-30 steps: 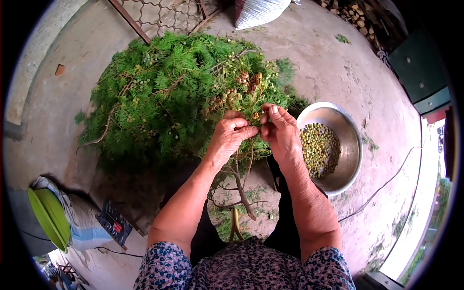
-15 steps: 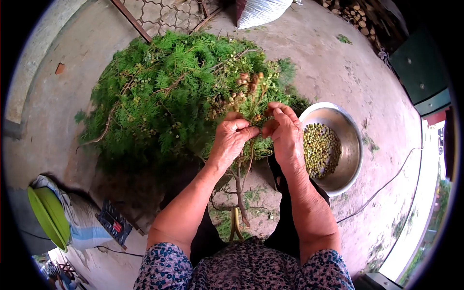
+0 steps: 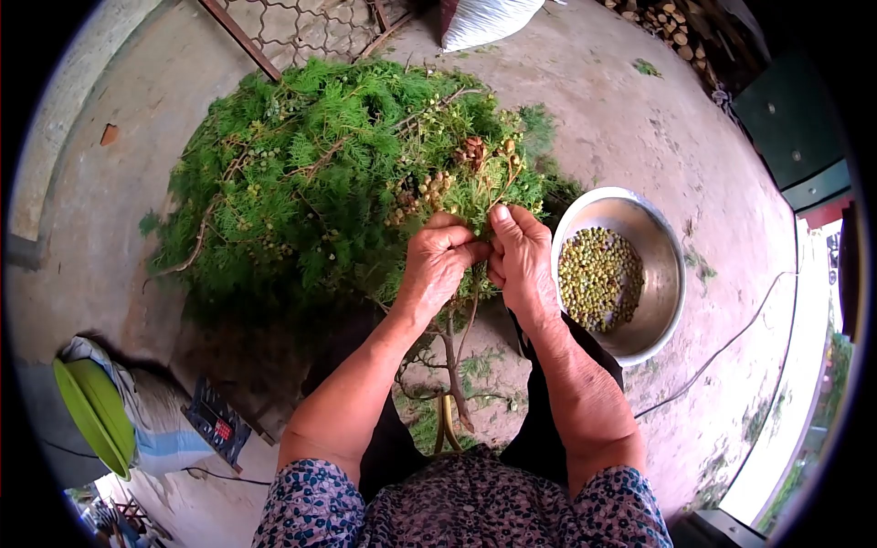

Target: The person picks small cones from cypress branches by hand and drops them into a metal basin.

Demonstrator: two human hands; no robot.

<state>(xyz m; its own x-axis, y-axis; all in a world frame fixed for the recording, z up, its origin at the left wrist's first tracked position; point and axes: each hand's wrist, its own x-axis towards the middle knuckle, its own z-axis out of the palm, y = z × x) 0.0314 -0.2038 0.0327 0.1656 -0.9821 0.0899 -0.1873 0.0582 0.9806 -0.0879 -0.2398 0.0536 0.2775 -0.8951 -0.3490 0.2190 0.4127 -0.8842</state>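
Note:
A leafy branch (image 3: 452, 352) with a bare forked stem stands between my knees, its green top at my hands. My left hand (image 3: 438, 260) is closed, thumb and fingers pinching the branch's foliage. Beside it on the right, my right hand (image 3: 523, 254) is also closed on a sprig of the branch, thumb uppermost. Clusters of brown cones (image 3: 471, 153) show just above the hands. The fingertips hide what exactly lies between them. A metal basin (image 3: 665, 297) holding small green-yellow cones (image 3: 598, 279) stands to the right of my right hand.
A large heap of green branches (image 3: 283, 192) covers the floor ahead and left. Green basins (image 3: 91, 411) lean by a sack (image 3: 169, 425) at lower left. A white sack (image 3: 489, 20) is at the top, firewood (image 3: 671, 23) at upper right, and a cable (image 3: 722, 352) at right.
My right hand has turned and closed in beside my left hand. The brown cones and twigs above the hands have shifted, and the bottom of the branch stem has swung slightly left.

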